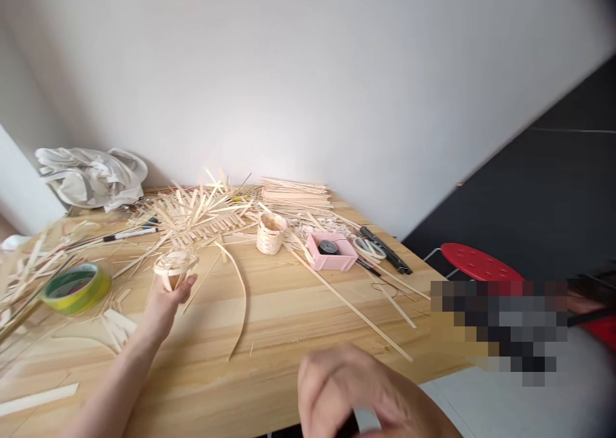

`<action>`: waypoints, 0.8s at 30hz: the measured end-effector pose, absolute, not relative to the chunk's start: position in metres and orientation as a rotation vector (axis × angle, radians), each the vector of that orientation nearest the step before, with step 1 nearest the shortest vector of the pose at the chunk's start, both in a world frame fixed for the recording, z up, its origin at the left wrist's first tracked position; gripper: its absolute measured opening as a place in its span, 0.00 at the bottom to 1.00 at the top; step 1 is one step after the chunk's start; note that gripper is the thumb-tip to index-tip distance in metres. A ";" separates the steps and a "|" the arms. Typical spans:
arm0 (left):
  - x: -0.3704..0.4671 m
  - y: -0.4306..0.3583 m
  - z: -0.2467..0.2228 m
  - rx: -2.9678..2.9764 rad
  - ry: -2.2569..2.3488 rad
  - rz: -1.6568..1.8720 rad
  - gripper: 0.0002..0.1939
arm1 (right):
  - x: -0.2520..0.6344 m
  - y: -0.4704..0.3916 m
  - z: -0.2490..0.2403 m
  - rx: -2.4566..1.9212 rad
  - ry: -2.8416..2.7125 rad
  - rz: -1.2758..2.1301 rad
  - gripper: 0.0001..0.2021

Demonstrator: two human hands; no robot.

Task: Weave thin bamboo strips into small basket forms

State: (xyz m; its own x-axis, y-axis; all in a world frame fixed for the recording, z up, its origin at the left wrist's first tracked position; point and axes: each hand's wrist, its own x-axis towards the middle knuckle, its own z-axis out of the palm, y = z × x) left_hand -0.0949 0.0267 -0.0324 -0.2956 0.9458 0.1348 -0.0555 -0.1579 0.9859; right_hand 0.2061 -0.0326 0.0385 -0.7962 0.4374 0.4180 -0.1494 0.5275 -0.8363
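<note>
White wall (308, 72) fills the upper background. Below it spreads a pale wooden table (283, 310), and a dark panel (539, 188) slants down at the right. At the bottom centre, close to the camera, is the person's right hand (351, 387), blurred, its fingers curled; a dark object (349, 426) shows beneath them, and whether the hand grips it cannot be told. Loose thin strips (202, 213) heap up across the back left of the table, beside a crumpled white bag (91, 175). The left hand (163, 310) reaches in over the table's left half, fingers closed around a small woven piece (176, 258), which it holds upright in front of the heap. A red stool (481, 263) stands beyond the table's right side. Near the wall lies a neat stack of strips (294, 194). A yellow-green tape roll (77, 303) sits left of the left hand. A pink box (337, 262) holds a black spool (328, 247), just right of a woven cup (270, 239).
</note>
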 end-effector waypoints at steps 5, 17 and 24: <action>-0.085 0.025 -0.026 0.999 1.129 1.532 0.13 | 0.194 -0.005 0.029 -0.243 -2.104 1.327 0.11; -0.080 0.018 0.007 0.971 1.069 1.492 0.14 | 0.193 0.029 0.009 -0.564 -2.399 1.158 0.06; -0.069 0.014 0.020 0.829 1.002 1.471 0.15 | 0.178 0.050 0.004 -0.686 -2.615 0.740 0.10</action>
State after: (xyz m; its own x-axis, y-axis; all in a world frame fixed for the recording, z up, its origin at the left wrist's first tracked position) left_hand -0.0690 0.0136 0.0205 -0.1368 0.9900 -0.0342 -0.3942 -0.0228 0.9188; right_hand 0.1779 0.0505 0.0038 -0.8268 0.5315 0.1840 0.3563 0.7481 -0.5599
